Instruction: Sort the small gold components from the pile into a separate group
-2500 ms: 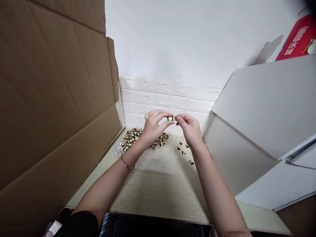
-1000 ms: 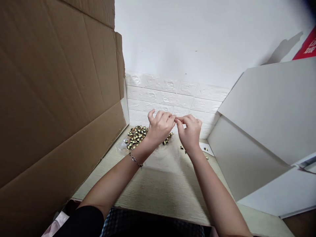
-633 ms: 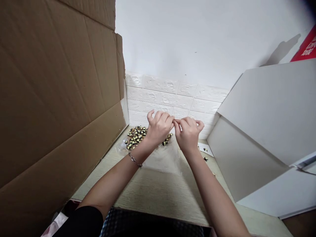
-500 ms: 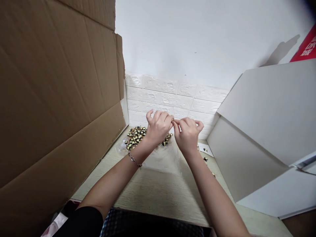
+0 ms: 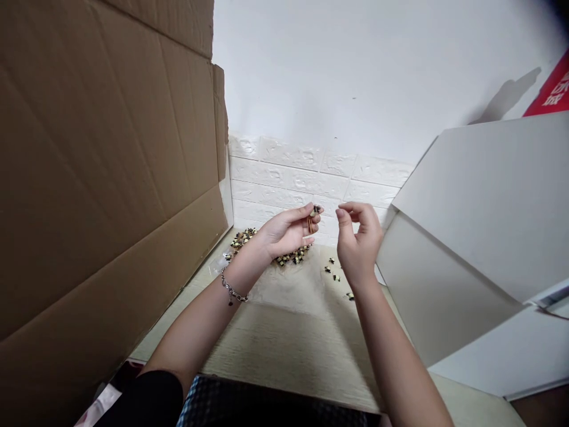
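Observation:
Between thumb and fingers, my left hand (image 5: pixel 287 230) grips a small black and pale yellow part (image 5: pixel 315 210) with thin copper-coloured legs. Just to the right, apart from it, my right hand (image 5: pixel 361 237) is raised with thumb and index finger curved toward each other and a gap between the tips; I see nothing in it. Below and behind my left hand, a pile of similar parts (image 5: pixel 242 237) lies on a clear plastic bag (image 5: pixel 284 290). Several loose parts (image 5: pixel 336 277) rest on the table beneath my right hand.
A tall cardboard sheet (image 5: pixel 111 148) walls off the left side. White panels (image 5: pixel 480 201) stand at the right on the pale table (image 5: pixel 284 350). Behind is a white brick-patterned wall (image 5: pixel 288 175), and a red item (image 5: pixel 551 89) shows at upper right.
My hands were pinched together at their fingertips and have moved apart. My left hand has turned, showing its palm and the held part. My right hand has shifted right and its fingers have parted.

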Demonstrator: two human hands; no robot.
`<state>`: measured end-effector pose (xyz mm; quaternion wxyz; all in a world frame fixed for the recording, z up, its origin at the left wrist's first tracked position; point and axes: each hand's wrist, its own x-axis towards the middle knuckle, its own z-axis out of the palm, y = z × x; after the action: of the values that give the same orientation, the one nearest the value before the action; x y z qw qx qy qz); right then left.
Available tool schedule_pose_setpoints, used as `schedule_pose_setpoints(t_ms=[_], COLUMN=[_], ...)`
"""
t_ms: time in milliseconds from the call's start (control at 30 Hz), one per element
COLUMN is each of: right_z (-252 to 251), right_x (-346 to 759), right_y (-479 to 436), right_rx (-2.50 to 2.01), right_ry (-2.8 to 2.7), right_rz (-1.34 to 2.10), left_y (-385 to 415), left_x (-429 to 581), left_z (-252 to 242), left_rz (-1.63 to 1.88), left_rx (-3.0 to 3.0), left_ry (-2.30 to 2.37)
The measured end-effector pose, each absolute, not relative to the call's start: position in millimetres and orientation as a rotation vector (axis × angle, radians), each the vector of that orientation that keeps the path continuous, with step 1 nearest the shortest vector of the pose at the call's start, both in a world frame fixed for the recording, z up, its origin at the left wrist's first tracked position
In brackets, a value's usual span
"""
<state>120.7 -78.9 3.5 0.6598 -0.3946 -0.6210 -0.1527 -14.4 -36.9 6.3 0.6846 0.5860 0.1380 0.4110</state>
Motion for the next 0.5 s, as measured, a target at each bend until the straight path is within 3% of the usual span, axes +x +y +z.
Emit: schedule_pose_setpoints(t_ms=[500], right_z=[4], right_x=[117], right_y=[-90], right_rx=[-0.951], right_ry=[-1.583], right_rz=[-0.567], left_y=[-42], left_x=[-11], left_z=[5], left_rz=[0.859], left_rx=[1.144], left_ry=[0.198])
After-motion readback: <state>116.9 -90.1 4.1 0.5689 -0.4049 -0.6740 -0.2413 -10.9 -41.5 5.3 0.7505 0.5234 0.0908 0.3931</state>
